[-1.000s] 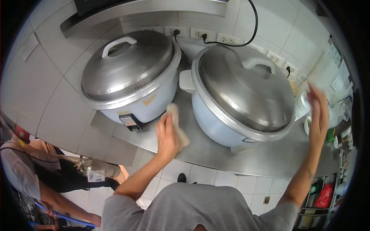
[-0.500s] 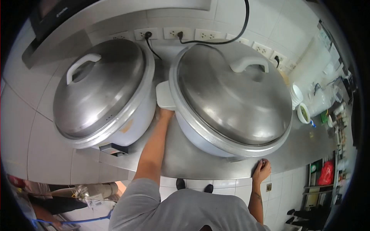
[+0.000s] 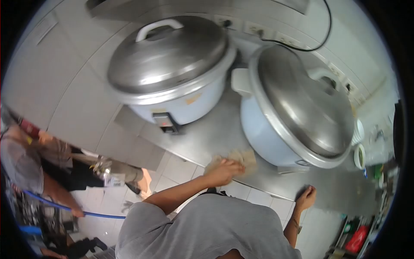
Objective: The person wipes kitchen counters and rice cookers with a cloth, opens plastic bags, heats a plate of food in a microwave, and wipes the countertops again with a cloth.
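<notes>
My left hand (image 3: 225, 171) is closed on a brownish cloth (image 3: 246, 160), which lies bunched at the front edge of the steel counter (image 3: 215, 138); hand and cloth are slightly blurred. My right hand (image 3: 306, 197) is at the counter's front edge further right, fingers curled in; whatever they may hold is hidden. Behind my left hand stands a large rice cooker (image 3: 181, 108) with a domed metal lid and a small front switch box. A second large rice cooker (image 3: 267, 125), also lidded, stands to the right, its white side handle turned toward the first.
At the left, another person (image 3: 26, 159) is near a blue hose (image 3: 103, 215). White bowls (image 3: 359, 156) stand at the right end of the counter. A black cord (image 3: 331, 21) hangs by the wall sockets (image 3: 258, 30). A red bag (image 3: 357, 238) is on a low rack.
My left hand has come out from between the two cookers to the counter's front edge, and the cloth now shows under it. The view has turned left. My right hand stays at the edge.
</notes>
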Demonstrator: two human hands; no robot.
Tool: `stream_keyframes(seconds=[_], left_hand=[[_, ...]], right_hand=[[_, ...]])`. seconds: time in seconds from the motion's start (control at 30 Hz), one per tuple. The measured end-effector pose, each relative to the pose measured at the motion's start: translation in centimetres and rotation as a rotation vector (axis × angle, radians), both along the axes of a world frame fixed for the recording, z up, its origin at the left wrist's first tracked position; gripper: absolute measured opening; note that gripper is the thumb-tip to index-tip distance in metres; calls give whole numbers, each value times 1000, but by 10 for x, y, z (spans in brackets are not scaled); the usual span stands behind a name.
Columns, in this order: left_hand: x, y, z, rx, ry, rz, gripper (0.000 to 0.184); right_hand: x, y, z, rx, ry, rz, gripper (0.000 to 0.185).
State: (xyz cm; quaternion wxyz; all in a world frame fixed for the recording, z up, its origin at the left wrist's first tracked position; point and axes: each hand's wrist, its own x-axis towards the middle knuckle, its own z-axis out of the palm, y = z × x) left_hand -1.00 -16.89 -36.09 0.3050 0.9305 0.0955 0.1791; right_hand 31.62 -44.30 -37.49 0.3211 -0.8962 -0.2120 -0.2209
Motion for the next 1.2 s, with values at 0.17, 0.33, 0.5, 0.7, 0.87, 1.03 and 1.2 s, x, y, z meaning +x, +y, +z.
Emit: stream_keyframes(seconds=[0.17,0.33,0.5,0.7,0.87,1.03,1.2], left_hand=[[-118,70,-12,168,-218,404,31],[-259,188,17,-33,-143,1178,31],[-254,221,-18,497,269,1324,37],[-126,80,12,-4,150,627,39],[-33,69,100,-1188,-463,690,32],[75,85,92,-1505,-845,519,41],[144,70,51,-1542,-974,332,43]], right_hand=[[15,-2,-8,-15,45,-13,25],[12,0,-6,-21,-27,-68,22],[4,4,-3,-67,-43,-120,17],[1,8,1,-48,-63,-171,18],[1,5,1,-11,-59,-173,18],[0,4,0,18,-52,-165,17],[1,6,7,31,-82,-154,14]])
